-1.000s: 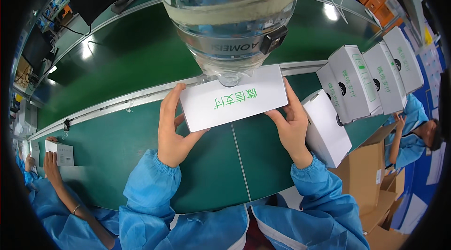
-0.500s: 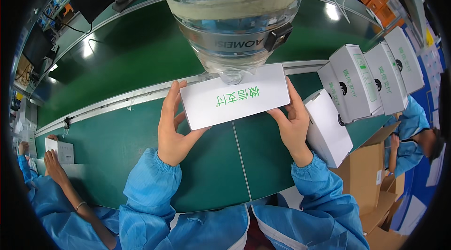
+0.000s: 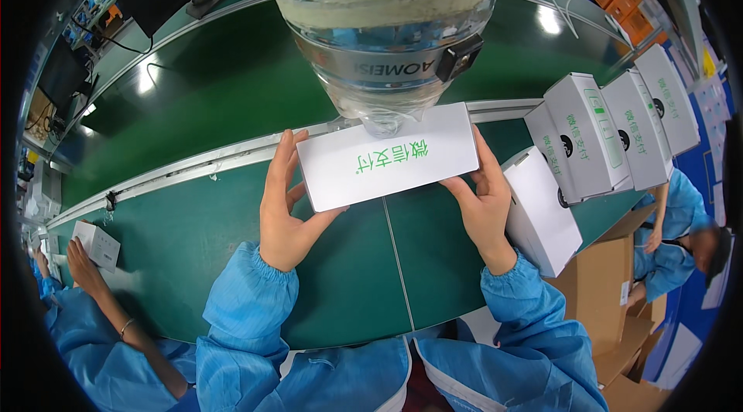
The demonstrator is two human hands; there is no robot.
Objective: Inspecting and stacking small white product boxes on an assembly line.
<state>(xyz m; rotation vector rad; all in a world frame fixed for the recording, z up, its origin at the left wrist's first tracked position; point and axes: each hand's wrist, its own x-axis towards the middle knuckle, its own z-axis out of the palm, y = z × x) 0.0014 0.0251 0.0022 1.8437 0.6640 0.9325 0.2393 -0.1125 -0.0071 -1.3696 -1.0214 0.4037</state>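
Observation:
I hold a white cardboard box (image 3: 387,180) with green printing between my two hands, above the green worktop. My left hand (image 3: 287,215) grips its left end, thumb along the near edge. At the right end my right hand (image 3: 481,207) has its fingers against the side and the thumb under the near edge. A large clear, tapering plastic object (image 3: 387,33) with a band and a black clip hangs in front; its narrow tip overlaps the far edge of the box. Whether they touch I cannot tell.
Beside my right forearm lies another white box (image 3: 542,215). Several similar boxes (image 3: 592,133) stand farther right, over an open brown carton (image 3: 600,288). A pale rail (image 3: 193,166) crosses the worktop (image 3: 340,280). At left a co-worker's hand (image 3: 87,269) touches a small white box (image 3: 97,245).
My hands and the box hold nearly still. At left the co-worker's small box has turned and tilted. The person at right has moved an arm toward the brown carton.

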